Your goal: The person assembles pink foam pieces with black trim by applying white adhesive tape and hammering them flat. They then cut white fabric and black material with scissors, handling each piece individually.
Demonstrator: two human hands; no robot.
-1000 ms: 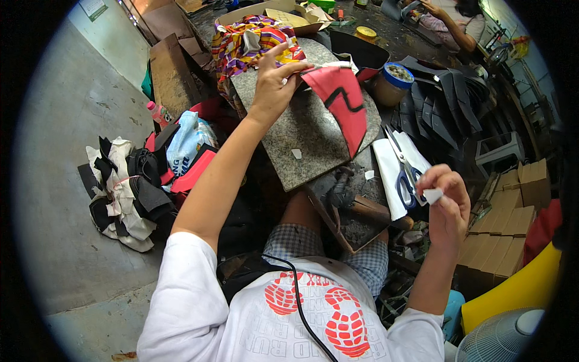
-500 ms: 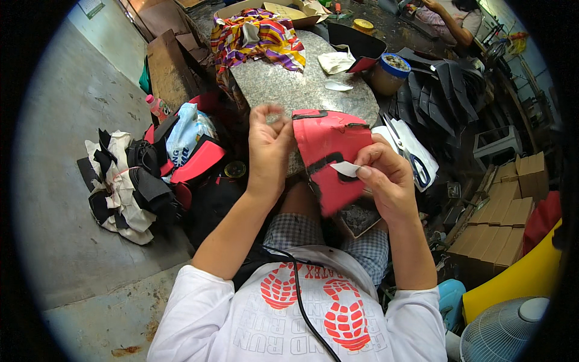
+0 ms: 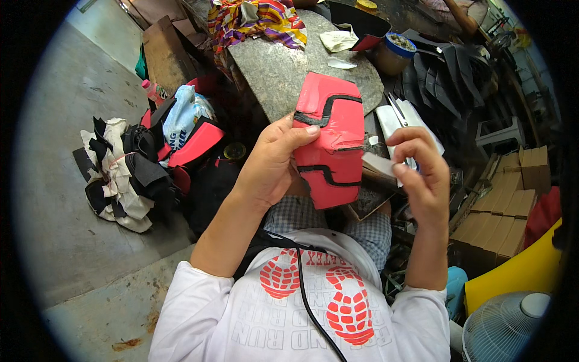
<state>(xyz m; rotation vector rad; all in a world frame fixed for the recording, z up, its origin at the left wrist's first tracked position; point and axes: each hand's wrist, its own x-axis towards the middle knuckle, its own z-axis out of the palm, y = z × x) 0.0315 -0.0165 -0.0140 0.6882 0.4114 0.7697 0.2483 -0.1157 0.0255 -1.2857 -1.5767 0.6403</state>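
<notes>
My left hand (image 3: 268, 158) grips the left edge of a pinkish-red shaped panel (image 3: 332, 142), its thumb lying on the face. Black lines, two of them stepped, run across the panel, which is held tilted above my lap. To its right, my raised right hand (image 3: 422, 169) pinches a pale slip (image 3: 377, 164) between thumb and fingertips; some blur softens it. Behind that hand, scissors (image 3: 398, 111) rest on a white sheet (image 3: 425, 123), their handles partly covered by my fingers.
Ahead stands a speckled stone-topped table (image 3: 271, 72) bearing a striped cloth (image 3: 265, 24) and a crumpled white cloth (image 3: 338, 40). A blue-rimmed jar (image 3: 392, 57) and black cut pieces (image 3: 446, 84) lie right. Scraps (image 3: 120, 175) pile left; a fan (image 3: 506, 332) stands lower right.
The red panel has turned to a more upright position. My left hand has taken hold of its left edge, while my right hand has moved right, off the panel, with the pale slip.
</notes>
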